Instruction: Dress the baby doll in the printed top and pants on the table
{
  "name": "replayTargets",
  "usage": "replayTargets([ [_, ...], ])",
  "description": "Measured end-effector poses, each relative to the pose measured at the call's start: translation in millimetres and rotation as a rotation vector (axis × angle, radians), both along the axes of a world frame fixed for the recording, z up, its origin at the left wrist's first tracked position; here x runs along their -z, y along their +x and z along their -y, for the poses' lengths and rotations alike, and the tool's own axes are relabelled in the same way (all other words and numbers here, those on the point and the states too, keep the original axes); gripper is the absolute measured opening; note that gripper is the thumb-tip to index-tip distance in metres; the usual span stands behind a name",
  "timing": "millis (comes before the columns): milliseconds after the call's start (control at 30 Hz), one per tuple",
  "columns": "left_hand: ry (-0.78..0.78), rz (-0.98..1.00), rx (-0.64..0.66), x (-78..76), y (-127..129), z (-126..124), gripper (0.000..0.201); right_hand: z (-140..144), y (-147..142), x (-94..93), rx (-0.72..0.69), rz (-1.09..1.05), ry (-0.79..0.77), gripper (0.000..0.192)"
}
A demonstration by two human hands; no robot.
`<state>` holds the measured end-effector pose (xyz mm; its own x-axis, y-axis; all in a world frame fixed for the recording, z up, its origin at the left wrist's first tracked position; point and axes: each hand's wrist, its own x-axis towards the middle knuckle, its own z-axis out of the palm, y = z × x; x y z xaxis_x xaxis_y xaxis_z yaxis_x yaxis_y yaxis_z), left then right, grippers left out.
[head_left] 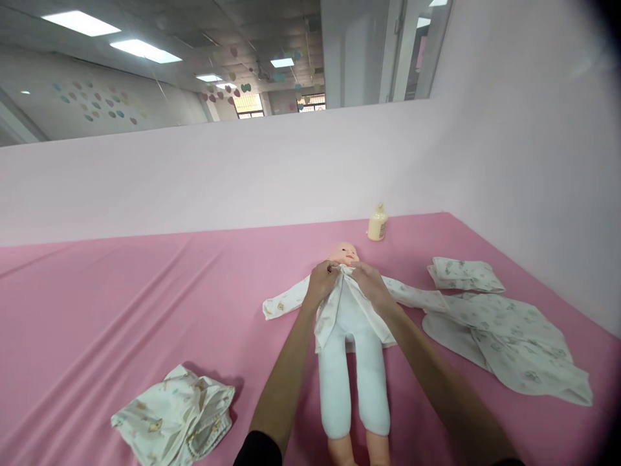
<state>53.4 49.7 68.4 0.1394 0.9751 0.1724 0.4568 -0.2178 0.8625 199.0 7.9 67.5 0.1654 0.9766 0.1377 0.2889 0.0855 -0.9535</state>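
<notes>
I saw crumpled pants point(177, 417) nearest, well left of the fingers. Left hand point(321, 283) and right hand point(369, 282) fingers were pinched on the doll point(353, 336)'s shirt point(339, 304) collar. Bottle point(377, 222) stood beyond them.

— We see soft matt cotton in the printed shirt point(339, 304) under both hands, and the doll point(353, 362) inside it looks like smooth plastic.

— Agreed — beneath them we find a matt pink cloth sheet point(121, 310), faintly creased; beyond the right hand point(371, 283), a glossy plastic bottle point(377, 222).
</notes>
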Motion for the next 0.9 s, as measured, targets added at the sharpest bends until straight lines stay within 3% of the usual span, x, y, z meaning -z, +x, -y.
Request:
replayTargets([
  [167, -0.175, -0.190, 0.112, -17.8, -28.9, 48.7, 0.041, 38.2, 29.5, 2.4, -0.046, 0.387, -0.064, 0.046],
  [267, -0.230, -0.194, 0.197, -18.9, -39.9, 78.6, 0.039, 63.3, 41.0, 5.0, -0.118, 0.470, -0.114, 0.033],
  [333, -0.233, -0.195, 0.181, -15.4, -39.7, 89.3, 0.032, 73.7, 43.4, 5.5, -0.118, 0.436, -0.094, 0.021],
  [433, -0.186, -0.277, 0.050, -9.0, -29.0, 88.9, 0.028, 76.1, 42.0, 5.0, -0.087, 0.406, -0.066, 0.019],
  [567, -0.071, -0.414, -0.080, -6.9, -6.3, 73.1, 0.031, 56.8, 34.6, 2.4, -0.024, 0.439, -0.114, 0.034],
  [767, -0.042, -0.519, -0.085, -8.3, 17.9, 58.9, 0.006, 19.5, 15.9, 5.0, -0.072, 0.374, -0.095, 0.030],
  [900, -0.009, -0.524, -0.082, -10.2, 18.3, 54.6, 0.008, 9.5, 11.7, 10.4, -0.104, 0.379, -0.051, 0.023],
])
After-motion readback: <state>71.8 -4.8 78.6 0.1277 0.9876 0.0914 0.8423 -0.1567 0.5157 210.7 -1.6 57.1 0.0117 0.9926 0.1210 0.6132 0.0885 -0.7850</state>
